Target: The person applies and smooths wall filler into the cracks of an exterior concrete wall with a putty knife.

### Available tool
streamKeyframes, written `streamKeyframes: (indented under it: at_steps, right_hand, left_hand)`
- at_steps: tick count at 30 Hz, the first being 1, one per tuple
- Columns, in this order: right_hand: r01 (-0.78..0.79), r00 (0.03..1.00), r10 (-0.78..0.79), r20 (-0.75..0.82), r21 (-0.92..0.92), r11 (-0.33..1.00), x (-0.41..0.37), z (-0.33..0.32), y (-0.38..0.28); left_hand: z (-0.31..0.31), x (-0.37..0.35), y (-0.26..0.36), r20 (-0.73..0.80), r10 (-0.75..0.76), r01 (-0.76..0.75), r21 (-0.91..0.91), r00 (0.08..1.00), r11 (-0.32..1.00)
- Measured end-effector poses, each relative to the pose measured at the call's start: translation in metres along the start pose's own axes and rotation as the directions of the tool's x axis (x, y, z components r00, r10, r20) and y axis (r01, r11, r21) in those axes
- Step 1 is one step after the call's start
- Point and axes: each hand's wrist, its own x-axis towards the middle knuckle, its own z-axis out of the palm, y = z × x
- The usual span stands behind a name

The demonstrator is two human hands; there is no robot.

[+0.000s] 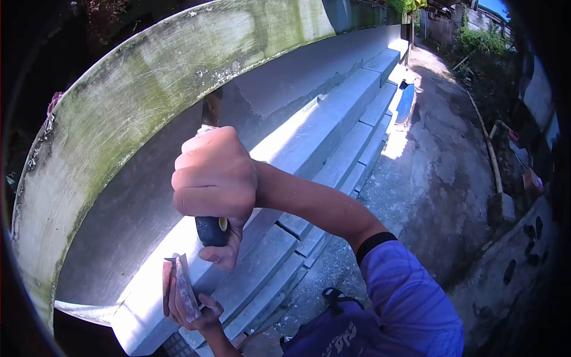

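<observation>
My right hand (215, 172) is closed in a fist around the black handle (212, 231) of a putty knife, which has a hole near its end. The blade (212, 108) points away from me, up against the grey wall just under the mossy curved ledge. Lower down, my left hand (193, 309) grips a thin flat plate (187, 288) with whitish smears, held on edge; I cannot tell what kind of tool it is. That hand is over the pale top step (148, 300), near its front edge.
A curved concrete ledge (143, 77) with green stains arches overhead on the left. Stacked pale slabs (262, 279) form steps below the grey wall (297, 89). To the right runs a concrete path (428, 154) with a blue object (405, 102), a bamboo pole (482, 131) and a block (501, 207).
</observation>
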Motion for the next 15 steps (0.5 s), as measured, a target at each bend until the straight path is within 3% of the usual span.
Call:
streamKeyframes:
  at_steps: [3,7,10,13,15]
  right_hand:
    - [-0.077,0.997,0.077,-0.013,0.000,0.997,-0.004,-0.005,0.014]
    - [-0.002,0.999,0.002,0.032,0.004,1.000,0.008,-0.003,-0.005]
    - [-0.080,0.996,0.082,0.030,-0.071,0.994,-0.007,-0.004,0.014]
    - [-0.012,0.999,0.011,0.035,0.022,1.000,0.000,0.000,-0.012]
    - [-0.019,0.999,0.019,0.051,0.018,1.000,-0.008,-0.012,0.015]
  left_hand:
    - [-0.004,-0.005,0.000,0.018,-0.013,0.013,-0.003,1.000,1.000]
    - [0.001,-0.007,-0.003,-0.006,-0.031,0.031,0.024,1.000,0.999]
    - [0.001,-0.009,-0.001,-0.015,-0.032,0.033,0.047,0.999,0.998]
    - [-0.001,-0.005,0.001,-0.001,-0.043,0.043,0.028,0.999,0.999]
    - [0.001,-0.004,0.002,-0.001,-0.037,0.037,0.015,0.999,0.999]
